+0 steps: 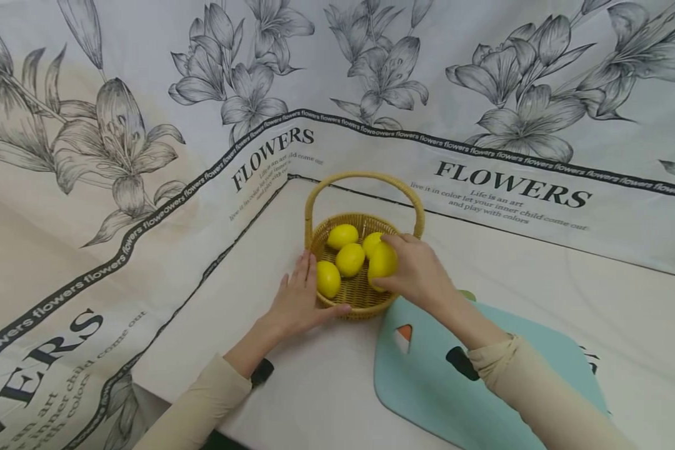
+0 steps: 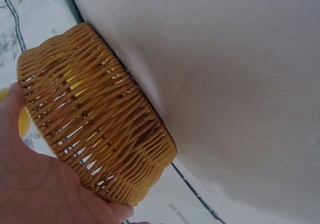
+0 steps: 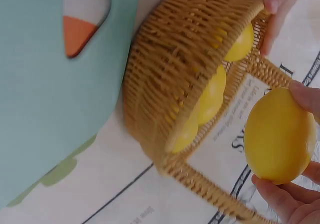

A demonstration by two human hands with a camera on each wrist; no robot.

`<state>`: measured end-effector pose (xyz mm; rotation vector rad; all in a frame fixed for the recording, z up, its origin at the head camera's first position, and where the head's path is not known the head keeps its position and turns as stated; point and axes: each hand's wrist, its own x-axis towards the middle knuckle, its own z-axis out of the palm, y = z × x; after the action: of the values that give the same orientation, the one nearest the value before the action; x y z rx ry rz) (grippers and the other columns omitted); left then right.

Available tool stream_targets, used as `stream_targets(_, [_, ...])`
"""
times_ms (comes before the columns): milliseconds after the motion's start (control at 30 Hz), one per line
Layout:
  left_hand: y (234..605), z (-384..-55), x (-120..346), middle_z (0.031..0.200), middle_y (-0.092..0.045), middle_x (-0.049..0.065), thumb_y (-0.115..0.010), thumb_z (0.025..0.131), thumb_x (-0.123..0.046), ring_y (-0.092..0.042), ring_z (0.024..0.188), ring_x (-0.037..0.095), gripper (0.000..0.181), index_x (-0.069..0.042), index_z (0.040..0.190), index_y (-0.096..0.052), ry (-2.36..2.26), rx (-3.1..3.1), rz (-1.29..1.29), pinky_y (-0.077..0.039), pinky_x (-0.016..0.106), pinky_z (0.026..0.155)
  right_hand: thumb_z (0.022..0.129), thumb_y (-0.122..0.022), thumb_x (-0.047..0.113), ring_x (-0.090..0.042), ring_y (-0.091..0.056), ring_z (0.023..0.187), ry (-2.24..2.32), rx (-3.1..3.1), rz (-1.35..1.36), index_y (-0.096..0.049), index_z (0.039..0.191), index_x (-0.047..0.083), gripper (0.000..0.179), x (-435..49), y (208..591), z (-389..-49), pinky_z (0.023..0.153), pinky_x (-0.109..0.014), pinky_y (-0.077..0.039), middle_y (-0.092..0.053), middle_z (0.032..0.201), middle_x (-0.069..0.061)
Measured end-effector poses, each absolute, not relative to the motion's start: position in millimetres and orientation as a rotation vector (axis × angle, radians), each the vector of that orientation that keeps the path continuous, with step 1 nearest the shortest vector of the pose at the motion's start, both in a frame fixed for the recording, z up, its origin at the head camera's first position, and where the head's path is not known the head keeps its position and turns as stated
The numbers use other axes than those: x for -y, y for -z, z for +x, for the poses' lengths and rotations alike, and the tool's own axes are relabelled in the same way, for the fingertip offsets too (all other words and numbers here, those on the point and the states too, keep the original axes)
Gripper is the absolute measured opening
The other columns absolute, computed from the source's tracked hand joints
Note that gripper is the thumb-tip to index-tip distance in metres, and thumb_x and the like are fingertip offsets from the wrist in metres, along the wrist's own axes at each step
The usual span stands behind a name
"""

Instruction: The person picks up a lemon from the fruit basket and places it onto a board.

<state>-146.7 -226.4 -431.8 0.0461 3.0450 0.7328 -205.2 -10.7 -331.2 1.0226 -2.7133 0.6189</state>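
Note:
A round wicker basket point(image 1: 365, 309) with a tall arched handle point(image 1: 365, 176) holds several yellow lemons point(image 1: 350, 260). My right hand point(image 1: 422, 272) pinches one lemon point(image 3: 280, 134) between thumb and fingertips, above the basket's right side. In the right wrist view this lemon appears apart from the basket rim. My left hand point(image 1: 300, 300) rests against the basket's near left rim, fingers straight along the side and thumb spread along the front. The left wrist view shows the woven wall point(image 2: 100, 114) beside that hand; its lemons show only through gaps.
A light teal board point(image 1: 427, 375) lies right of the basket, with an orange and white patch in a hole near its corner. A small green piece point(image 1: 468, 294) shows at its far edge. Flower-printed cloth point(image 1: 371, 75) hangs behind the white table point(image 1: 230, 325).

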Motion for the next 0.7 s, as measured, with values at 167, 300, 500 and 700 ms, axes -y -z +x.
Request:
stream_targets(167, [433, -144, 227, 0.161, 0.014, 0.015, -0.051, 0.078, -0.078, 0.005, 0.15, 0.026, 0.121, 0.0, 0.152, 0.005, -0.751, -3.038, 0.03, -0.011, 0.057, 0.119, 0.07, -0.084, 0.02, -0.039, -0.06, 0.108, -0.654, 2.69, 0.962, -0.056, 0.129, -0.005, 0.07, -14, 328, -201, 0.088, -0.049, -0.053, -0.061, 0.124, -0.025])
stream_targets(300, [434, -143, 228, 0.161, 0.014, 0.015, -0.05, 0.077, -0.08, 0.006, 0.15, 0.027, 0.123, -0.001, 0.152, 0.006, -0.752, -3.039, 0.017, -0.011, 0.057, 0.118, 0.07, -0.085, 0.023, -0.04, -0.06, 0.106, -0.662, 2.688, 0.91, -0.056, 0.127, -0.006, 0.07, -33, 331, -201, 0.085, -0.049, -0.054, -0.061, 0.123, -0.026])
stream_targets(500, [432, -145, 224, 0.16, 0.014, 0.016, -0.049, 0.077, -0.081, 0.005, 0.15, 0.029, 0.124, 0.0, 0.152, 0.006, -0.754, -3.047, 0.055, -0.012, 0.058, 0.118, 0.071, -0.083, 0.024, -0.039, -0.06, 0.097, -0.641, 2.788, 0.783, -0.056, 0.125, -0.008, 0.068, -62, 344, -207, 0.08, -0.049, -0.052, -0.063, 0.117, -0.028])
stream_targets(700, [430, -145, 220, 0.16, 0.015, 0.015, -0.052, 0.077, -0.079, 0.005, 0.15, 0.028, 0.123, 0.0, 0.152, 0.007, -0.756, -3.035, 0.044, -0.011, 0.058, 0.118, 0.071, -0.08, 0.023, -0.03, -0.056, 0.082, -0.621, 2.939, 0.669, -0.057, 0.122, -0.011, 0.066, -81, 366, -215, 0.069, -0.04, -0.049, -0.065, 0.107, -0.027])
